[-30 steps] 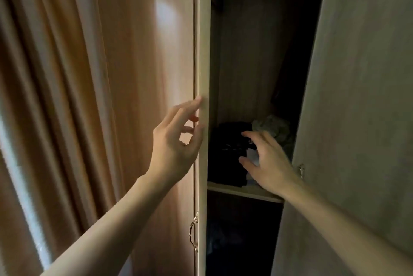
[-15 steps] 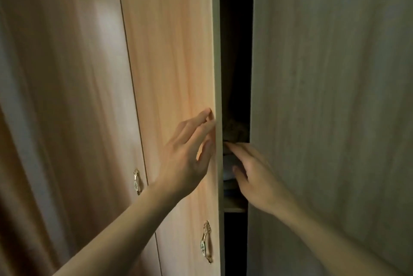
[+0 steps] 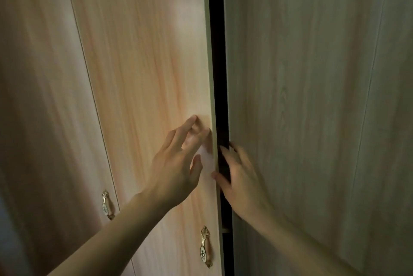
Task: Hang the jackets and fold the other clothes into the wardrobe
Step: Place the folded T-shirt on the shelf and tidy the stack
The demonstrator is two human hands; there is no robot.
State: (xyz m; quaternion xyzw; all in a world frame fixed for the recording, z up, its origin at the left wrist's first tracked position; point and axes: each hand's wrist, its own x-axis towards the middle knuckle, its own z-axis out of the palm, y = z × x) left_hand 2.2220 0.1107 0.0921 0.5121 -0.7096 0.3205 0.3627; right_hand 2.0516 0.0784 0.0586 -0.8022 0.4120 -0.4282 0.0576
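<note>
Both hands are up at the wardrobe [image 3: 312, 29], and it fills the whole view. The left hand [image 3: 176, 164] is spread flat, fingers [image 3: 183, 129] straight and fanned. Their tips press the pale orange-toned door [image 3: 145, 63] just short of its edge, and the hand grips nothing. Right beside those fingertips runs a narrow dark gap [image 3: 217, 52], top to bottom, between this door and the greyer door [image 3: 324, 108] on the far side.

Now the right hand [image 3: 243, 181]: it sits in that gap, fingers loosely extended and only a little bent. The thumb [image 3: 220, 178] touches the edge of the orange-toned door, and the other fingertips lie up against the edge of the grey door. Nothing is held in it (whether the tips hook behind the grey door's edge, I cannot tell).

Below the right thumb, low on the orange-toned door, hangs an ornate brass handle [image 3: 205, 246]. A second handle [image 3: 106, 205] sits below and outward of the left wrist, on the next panel [image 3: 40, 96] over. Past the right fingers the gap is black. A thin pale shelf edge [image 3: 225, 230] shows below the hand, and what lies inside cannot be made out.
</note>
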